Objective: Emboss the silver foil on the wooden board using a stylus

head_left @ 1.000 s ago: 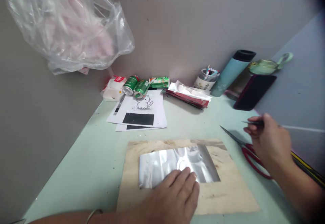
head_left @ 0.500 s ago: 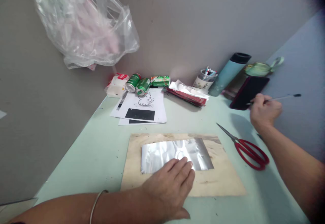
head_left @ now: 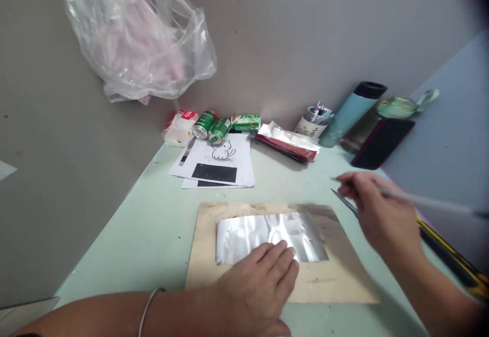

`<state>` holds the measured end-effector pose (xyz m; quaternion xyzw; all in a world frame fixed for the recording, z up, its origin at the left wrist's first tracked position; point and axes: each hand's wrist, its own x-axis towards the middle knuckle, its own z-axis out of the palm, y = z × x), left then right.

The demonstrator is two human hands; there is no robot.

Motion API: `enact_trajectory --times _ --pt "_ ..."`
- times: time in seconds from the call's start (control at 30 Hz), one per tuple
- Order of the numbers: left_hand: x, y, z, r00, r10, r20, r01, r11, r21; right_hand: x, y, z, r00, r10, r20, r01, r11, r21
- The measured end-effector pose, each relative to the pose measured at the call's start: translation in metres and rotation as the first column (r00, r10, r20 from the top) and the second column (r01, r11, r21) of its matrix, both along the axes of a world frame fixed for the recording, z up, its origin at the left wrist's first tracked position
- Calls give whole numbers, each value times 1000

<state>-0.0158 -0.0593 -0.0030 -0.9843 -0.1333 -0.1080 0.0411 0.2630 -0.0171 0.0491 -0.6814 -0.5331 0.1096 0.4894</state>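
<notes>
My left hand (head_left: 260, 281) lies flat, fingertips pressing on the lower edge of a shiny silver metal sheet (head_left: 244, 230). That sheet rests on a pale wooden board (head_left: 328, 286). My right hand (head_left: 382, 209) is in the air at the right, its fingers closed around a slim pen (head_left: 431, 202). The pen's tip points left toward the board; its rear end is blurred by motion. Beneath the right hand a pair of scissors (head_left: 344, 202) shows only its blades, the handles being hidden.
Printed papers with a cat drawing (head_left: 214, 169), green cans (head_left: 218, 131), a red and silver packet (head_left: 286, 143), a pen cup (head_left: 313, 125), a blue bottle (head_left: 353, 115) and a leaning phone (head_left: 383, 143) line the back. A yellow-black tool (head_left: 451, 250) lies right. A plastic bag (head_left: 145, 47) hangs upper left.
My right hand has moved left and down with the pen, from beside the phone to over the scissors. The yellow-black tool has come into sight. My left hand stays on the sheet.
</notes>
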Motion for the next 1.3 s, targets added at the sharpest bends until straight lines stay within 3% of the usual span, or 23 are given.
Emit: enact_trajectory --times 0.1,0.2,0.4,0.53,0.67,0.83,0.9,1.03,1.1,1.2,1.3 --pt "1 2 -1 1000 -10 19 10 1000 8 -40 -53 -7 962 265 -67 -271 955 -120" --pt "1 3 -2 999 -28 27 27 999 17 -61 -77 -15 922 362 -140 -386 889 -246" --pt "-1 2 7 987 58 150 -66 997 49 -52 -60 -26 939 210 -273 -297 894 -334" --pt "-7 6 15 995 101 13 -101 994 33 -45 -46 -23 934 207 -293 -307 882 -357" --pt "-13 9 11 993 72 -96 -71 997 18 -47 -38 -17 931 186 -313 -301 876 -376" --pt "-13 18 17 969 27 -247 -75 979 -187 -48 -55 -7 967 114 -226 -169 956 -240" --pt "-11 23 22 961 31 -274 -110 954 -278 -50 -70 -5 968 149 -201 -188 963 -191" --pt "-9 30 26 963 70 -259 -172 902 -397 -59 -88 -7 892 300 -339 -402 870 -287" --pt "-12 31 26 967 85 -239 -183 888 -421 -64 -85 -11 878 243 -413 -395 856 -335" --pt "-17 33 30 967 87 -239 -187 880 -436 -66 -72 -16 875 95 -474 -295 882 -368" --pt "-22 33 38 976 67 -208 -155 881 -447 -64 -60 -16 872 39 -487 -246 897 -368"
